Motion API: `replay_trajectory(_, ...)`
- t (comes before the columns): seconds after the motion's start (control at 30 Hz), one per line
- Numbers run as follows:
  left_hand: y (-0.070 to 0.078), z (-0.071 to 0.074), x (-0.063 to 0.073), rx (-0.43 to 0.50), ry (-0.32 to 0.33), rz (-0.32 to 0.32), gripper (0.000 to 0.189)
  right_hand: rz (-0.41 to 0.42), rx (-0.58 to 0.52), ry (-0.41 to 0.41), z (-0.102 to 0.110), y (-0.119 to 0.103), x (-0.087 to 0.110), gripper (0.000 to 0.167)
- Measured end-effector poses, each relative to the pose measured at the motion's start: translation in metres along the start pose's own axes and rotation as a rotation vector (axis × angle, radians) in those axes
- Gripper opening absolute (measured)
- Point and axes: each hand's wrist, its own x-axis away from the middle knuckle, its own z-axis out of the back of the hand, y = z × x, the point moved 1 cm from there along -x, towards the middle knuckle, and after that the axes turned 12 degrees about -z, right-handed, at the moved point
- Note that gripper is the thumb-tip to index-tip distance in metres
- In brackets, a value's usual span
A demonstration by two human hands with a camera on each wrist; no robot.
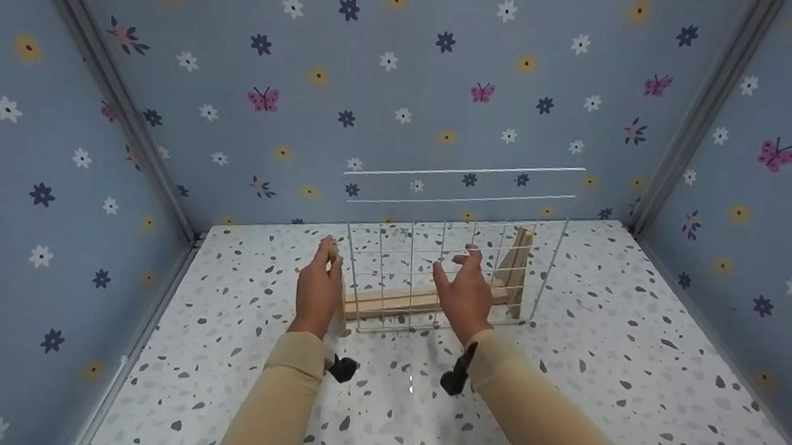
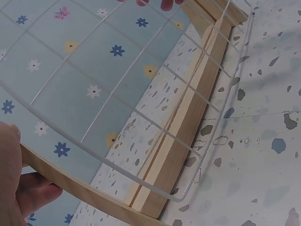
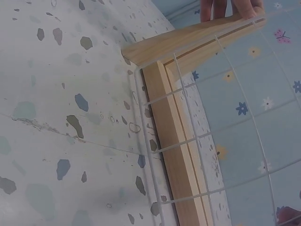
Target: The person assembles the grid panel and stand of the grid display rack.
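A white wire grid panel (image 1: 411, 251) stands upright, its lower edge in front of the crossbar of a pale wooden stand (image 1: 391, 305). The crossbar has a long groove, seen in the left wrist view on the bar (image 2: 181, 127). My left hand (image 1: 318, 290) pinches the left wooden end piece (image 2: 89, 193) between thumb and fingers. In the right wrist view, its fingers show at the top of that end piece (image 3: 188, 37). My right hand (image 1: 466, 297) is at the middle of the grid, thumb and fingers spread apart, overlapping the wires. The right end piece (image 1: 518, 271) stands untouched.
The stand rests on a white speckled surface (image 1: 600, 372). Blue flower-patterned panels rise behind it (image 1: 404, 92) and at both sides, with grey metal strips (image 1: 122, 96) at the corners. Black wrist cameras (image 1: 455, 377) hang below the sleeves.
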Motion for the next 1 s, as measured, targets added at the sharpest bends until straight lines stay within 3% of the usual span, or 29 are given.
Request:
replay_trajectory(0.3, 0.003, 0.003, -0.003, -0.043, -0.024, 0.013, 0.055, 0.003, 0.024, 0.026, 0.008, -0.01, -0.003, 0.067)
replay_trajectory(0.73, 0.004, 0.004, -0.004, -0.028, -0.05, 0.042, 0.055, 0.007, 0.016, -0.001, 0.022, -0.025, -0.01, 0.067)
replay_trajectory(1.0, 0.001, 0.004, -0.005, -0.041, -0.057, 0.021, 0.055, 0.042, 0.022, 0.01, 0.029, -0.036, -0.014, 0.06)
